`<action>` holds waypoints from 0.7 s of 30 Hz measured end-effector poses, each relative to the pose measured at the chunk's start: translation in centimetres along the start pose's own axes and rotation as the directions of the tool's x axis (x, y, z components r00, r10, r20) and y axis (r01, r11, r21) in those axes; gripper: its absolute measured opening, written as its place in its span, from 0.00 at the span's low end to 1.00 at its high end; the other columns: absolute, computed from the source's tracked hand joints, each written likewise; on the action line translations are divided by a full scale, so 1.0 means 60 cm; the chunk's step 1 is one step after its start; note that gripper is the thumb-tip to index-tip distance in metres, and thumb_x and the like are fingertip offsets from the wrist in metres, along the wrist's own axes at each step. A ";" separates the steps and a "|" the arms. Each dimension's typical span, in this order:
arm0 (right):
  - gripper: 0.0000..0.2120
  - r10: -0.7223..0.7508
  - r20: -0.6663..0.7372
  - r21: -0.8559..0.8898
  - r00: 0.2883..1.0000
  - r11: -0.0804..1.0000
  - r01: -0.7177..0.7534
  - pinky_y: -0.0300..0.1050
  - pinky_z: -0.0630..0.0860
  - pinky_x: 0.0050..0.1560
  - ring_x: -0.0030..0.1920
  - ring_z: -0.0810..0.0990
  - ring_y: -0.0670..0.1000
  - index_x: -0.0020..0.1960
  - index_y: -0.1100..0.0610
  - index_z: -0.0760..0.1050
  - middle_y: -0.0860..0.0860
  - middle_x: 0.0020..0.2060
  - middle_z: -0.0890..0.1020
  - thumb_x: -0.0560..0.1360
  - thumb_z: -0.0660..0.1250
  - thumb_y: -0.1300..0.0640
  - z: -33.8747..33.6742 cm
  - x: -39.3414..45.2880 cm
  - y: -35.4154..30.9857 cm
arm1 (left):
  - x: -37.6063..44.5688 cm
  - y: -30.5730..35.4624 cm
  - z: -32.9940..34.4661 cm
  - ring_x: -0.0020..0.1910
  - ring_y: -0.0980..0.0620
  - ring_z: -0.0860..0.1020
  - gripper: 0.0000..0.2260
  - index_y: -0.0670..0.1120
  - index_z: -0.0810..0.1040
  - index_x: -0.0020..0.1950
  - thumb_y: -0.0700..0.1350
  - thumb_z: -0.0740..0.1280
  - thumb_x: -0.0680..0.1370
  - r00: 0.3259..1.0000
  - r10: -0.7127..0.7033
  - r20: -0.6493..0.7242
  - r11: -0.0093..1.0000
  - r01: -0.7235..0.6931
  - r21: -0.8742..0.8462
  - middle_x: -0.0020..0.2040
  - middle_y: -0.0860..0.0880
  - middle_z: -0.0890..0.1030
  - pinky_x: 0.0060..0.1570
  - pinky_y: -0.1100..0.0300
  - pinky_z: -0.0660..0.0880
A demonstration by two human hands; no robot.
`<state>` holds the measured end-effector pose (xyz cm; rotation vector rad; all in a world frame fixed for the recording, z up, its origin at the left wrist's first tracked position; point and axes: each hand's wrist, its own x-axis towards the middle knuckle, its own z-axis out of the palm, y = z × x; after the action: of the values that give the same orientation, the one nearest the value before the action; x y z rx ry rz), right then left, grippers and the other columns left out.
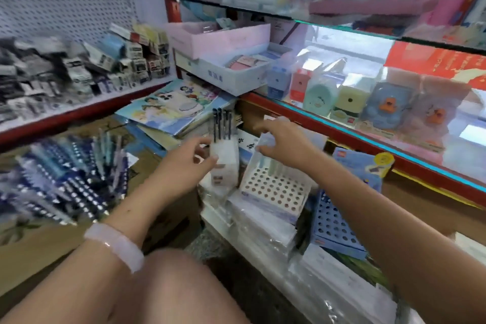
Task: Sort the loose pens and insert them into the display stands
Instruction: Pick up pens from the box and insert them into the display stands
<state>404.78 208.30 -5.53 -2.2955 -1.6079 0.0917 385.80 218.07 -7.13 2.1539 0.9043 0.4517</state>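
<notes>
Loose pens lie fanned at far left, white stand sits centre w/ holes mostly bare, so left hand gripping small box of dark pens should steady it while right hand, fingers spread & holding nothing, braces stand's back.

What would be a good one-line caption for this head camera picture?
Left hand grips a small white box of dark pens while the right hand reaches over a white perforated display stand.
</notes>
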 end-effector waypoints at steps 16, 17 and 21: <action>0.24 -0.428 0.352 0.173 0.833 0.904 0.391 0.49 0.72 0.61 0.60 0.75 0.52 0.70 0.52 0.65 0.51 0.67 0.72 0.76 0.66 0.51 0.250 0.178 -0.443 | -0.128 -0.327 -0.235 0.61 0.45 0.73 0.22 0.49 0.65 0.70 0.50 0.63 0.77 0.857 -0.360 -0.369 0.834 0.473 0.285 0.62 0.43 0.75 0.55 0.56 0.70; 0.25 -0.431 0.346 0.182 0.834 0.902 0.391 0.48 0.71 0.61 0.60 0.76 0.52 0.71 0.52 0.65 0.51 0.67 0.72 0.76 0.66 0.52 0.261 0.185 -0.451 | -0.122 -0.343 -0.243 0.61 0.45 0.73 0.22 0.49 0.65 0.70 0.50 0.63 0.77 0.842 -0.382 -0.381 0.820 0.499 0.280 0.62 0.44 0.75 0.54 0.56 0.70; 0.25 -0.431 0.356 0.197 0.829 0.902 0.384 0.48 0.64 0.65 0.64 0.73 0.50 0.71 0.51 0.64 0.49 0.66 0.72 0.76 0.66 0.51 0.300 0.222 -0.457 | -0.091 -0.404 -0.269 0.62 0.46 0.73 0.20 0.47 0.67 0.68 0.50 0.62 0.77 0.788 -0.458 -0.412 0.761 0.587 0.277 0.63 0.45 0.75 0.56 0.54 0.72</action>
<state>380.48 233.20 -12.21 -1.8705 -2.1957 0.5576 361.83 233.74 -14.80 2.0534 1.8732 0.3504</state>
